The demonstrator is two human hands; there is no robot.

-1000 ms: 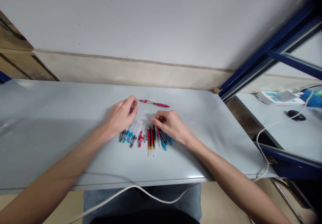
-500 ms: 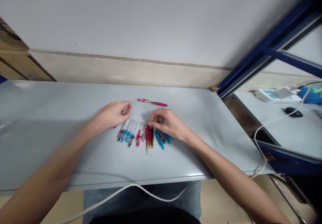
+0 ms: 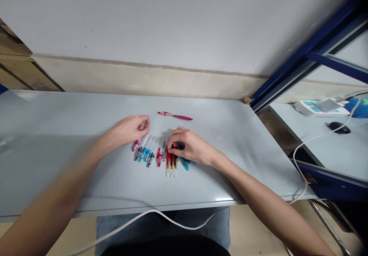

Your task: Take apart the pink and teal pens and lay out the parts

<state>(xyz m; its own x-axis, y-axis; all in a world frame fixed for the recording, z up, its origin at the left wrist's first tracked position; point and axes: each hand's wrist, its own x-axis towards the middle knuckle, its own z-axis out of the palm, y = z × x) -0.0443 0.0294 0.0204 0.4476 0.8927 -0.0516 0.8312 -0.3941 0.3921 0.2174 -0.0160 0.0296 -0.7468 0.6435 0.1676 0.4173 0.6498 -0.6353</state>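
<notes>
My right hand (image 3: pixel 186 145) pinches the upper end of a red ink refill (image 3: pixel 168 162) in a small group of red and black refills on the table. Its fingers hide the tops of that group. Just behind the row of clear pen barrels, my left hand (image 3: pixel 132 128) is curled closed; what it holds, if anything, is hidden. Below it lie a barrel with a red grip (image 3: pixel 135 145) and several barrels with grey and blue grips (image 3: pixel 145 155). A short red pen part (image 3: pixel 159 158) is left of the refills. Blue pen parts (image 3: pixel 184 163) show partly under my right hand.
An assembled red pen (image 3: pixel 175 115) lies behind my hands on the grey table (image 3: pixel 86 171). A white cable (image 3: pixel 135 219) crosses in front of the table edge. On the right, beyond a blue frame (image 3: pixel 287 60), are a black mouse (image 3: pixel 339 127) and a white power strip (image 3: pixel 310 109).
My right hand has moved left and slightly nearer, closing onto the refills. My left hand has shifted slightly, uncovering more of the red-gripped barrel.
</notes>
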